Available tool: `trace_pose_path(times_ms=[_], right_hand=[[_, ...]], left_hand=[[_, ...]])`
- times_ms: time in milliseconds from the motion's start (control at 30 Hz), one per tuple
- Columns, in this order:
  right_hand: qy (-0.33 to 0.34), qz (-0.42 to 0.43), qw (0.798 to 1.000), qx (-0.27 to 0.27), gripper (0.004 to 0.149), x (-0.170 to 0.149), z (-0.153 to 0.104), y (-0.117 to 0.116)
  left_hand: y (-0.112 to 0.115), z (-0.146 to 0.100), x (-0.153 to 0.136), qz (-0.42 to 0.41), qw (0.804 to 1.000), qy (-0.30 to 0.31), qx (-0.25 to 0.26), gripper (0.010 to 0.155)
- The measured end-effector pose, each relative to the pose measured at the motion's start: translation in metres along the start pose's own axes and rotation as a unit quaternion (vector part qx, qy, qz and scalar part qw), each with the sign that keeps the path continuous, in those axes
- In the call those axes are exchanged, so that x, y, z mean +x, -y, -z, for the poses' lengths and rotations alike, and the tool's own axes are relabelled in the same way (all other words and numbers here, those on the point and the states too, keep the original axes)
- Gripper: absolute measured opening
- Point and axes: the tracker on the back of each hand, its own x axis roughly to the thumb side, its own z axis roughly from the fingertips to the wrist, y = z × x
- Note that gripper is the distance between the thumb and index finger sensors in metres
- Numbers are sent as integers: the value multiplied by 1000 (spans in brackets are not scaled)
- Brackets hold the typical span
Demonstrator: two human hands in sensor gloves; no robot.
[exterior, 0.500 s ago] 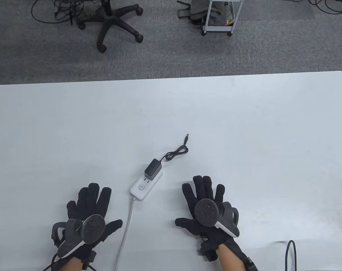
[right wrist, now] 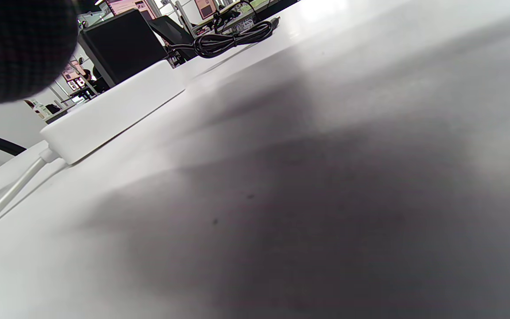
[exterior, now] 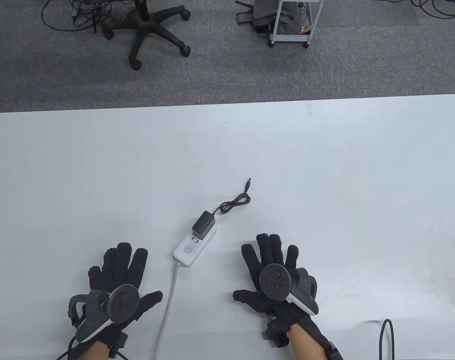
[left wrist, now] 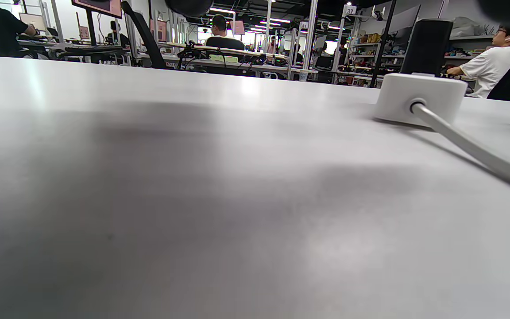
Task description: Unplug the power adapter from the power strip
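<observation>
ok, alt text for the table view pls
Black power adapter is plugged into a white power strip on a white table, its cord coiled beyond. Gloved left hand and right hand lie flat either side, touching neither.

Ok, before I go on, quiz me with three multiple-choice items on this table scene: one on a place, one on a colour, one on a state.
1. Where does the black block-shaped power adapter sit on the white oblong power strip?
A. at the end far from the strip's white cable
B. at the cable end
C. beside the strip on the table

2. What colour is the strip's own cable?
A. black
B. white
C. red

3. What are the left hand and right hand doing?
A. both grip the adapter
B. the right pinches the cord
C. both lie flat on the white table, touching neither

Answers: 1 A, the adapter stands at the end opposite the cable exit. 2 B, it runs white toward the near edge. 3 C, the table view shows spread fingers either side of the strip.
</observation>
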Motion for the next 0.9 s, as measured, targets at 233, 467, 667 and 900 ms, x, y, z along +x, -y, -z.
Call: trace_pose_path(times_ms=[233,467,667,900], right_hand=[[-5,5,1000,-7,99,-2,-2,3],[-7,6,1000,-3,99,-2,0,3],[-11,20,1000,-3,99,-5,1,5],[-10,27,1000,-1,99,-5,1,5]], left_hand=[[0,-1,0,5,1000,0,4,100],[0,-1,0,6,1000,1,1,101],[-2,1,2,0,1000,5,0,102],[-7,16,12,-21,1000,-9,4,102]])
